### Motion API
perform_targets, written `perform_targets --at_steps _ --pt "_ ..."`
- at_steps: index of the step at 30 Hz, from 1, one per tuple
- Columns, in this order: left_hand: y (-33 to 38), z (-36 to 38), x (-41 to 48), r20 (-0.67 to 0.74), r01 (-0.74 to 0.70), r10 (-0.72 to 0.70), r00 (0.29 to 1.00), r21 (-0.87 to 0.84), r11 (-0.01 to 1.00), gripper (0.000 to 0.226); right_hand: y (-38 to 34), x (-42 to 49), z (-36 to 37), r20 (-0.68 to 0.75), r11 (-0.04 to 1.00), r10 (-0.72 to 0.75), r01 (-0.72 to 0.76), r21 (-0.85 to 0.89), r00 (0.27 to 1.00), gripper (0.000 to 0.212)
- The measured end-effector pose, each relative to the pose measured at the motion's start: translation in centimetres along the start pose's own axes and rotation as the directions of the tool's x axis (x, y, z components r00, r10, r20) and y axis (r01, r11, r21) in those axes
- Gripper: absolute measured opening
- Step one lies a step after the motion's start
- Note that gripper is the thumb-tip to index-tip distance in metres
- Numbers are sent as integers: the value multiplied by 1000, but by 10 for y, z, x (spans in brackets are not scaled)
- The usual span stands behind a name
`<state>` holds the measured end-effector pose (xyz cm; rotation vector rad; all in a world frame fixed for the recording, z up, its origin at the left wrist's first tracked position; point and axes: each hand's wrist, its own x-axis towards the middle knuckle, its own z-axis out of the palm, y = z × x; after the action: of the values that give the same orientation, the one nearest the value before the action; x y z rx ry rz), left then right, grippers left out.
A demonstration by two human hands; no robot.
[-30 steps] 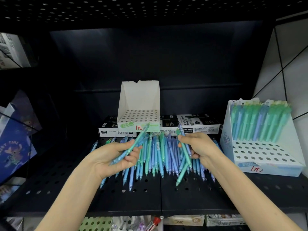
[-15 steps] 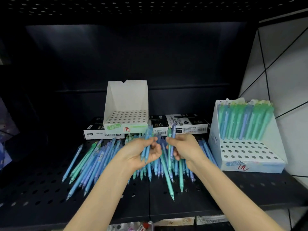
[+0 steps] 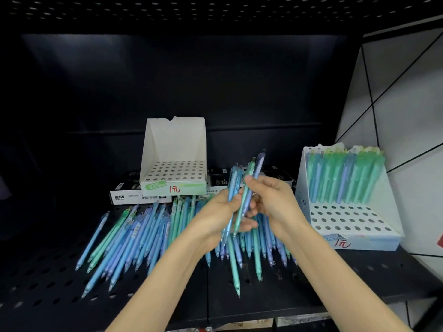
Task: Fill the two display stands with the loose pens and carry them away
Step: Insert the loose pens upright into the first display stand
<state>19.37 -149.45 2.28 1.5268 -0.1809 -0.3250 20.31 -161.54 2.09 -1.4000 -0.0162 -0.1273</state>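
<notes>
lifted: left hand, right hand gripping pens; two stands

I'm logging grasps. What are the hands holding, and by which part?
The left hand grips a few blue pens around mid-barrel; the right hand pinches a green pen and a purplish pen, also mid-barrel, tips down.

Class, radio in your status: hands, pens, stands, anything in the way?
Left hand and right hand both gripping a bunch of pens above the loose pens. Middle stand empty, right stand holds pens at the back only. Nothing blocking either stand.
</notes>
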Motion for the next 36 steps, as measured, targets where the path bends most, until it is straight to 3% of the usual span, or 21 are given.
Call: perform_targets --at_steps 6,9,13,16,23,36 --pt "-2 9 8 46 -39 37 998 40 998 20 -18 -9 -21 -170 993 -104 92 -78 980 25" --pt "0 13 14 67 -60 60 996 4 998 19 -33 -17 -41 -251 972 -227 203 -119 941 23" --pt "3 21 20 84 -98 100 991 -23 995 15 -52 -24 -81 -316 876 -428 302 -376 847 21" --pt "5 30 24 92 -113 119 989 -68 991 14 -53 -20 -105 -302 771 -513 277 -573 804 4" --pt "0 48 29 105 -158 170 980 -112 981 13 -32 -2 -119 -184 607 -465 160 -778 866 20" --pt "-4 47 31 90 -179 189 978 -103 978 16 -31 8 -113 -49 391 -368 107 -914 928 6"
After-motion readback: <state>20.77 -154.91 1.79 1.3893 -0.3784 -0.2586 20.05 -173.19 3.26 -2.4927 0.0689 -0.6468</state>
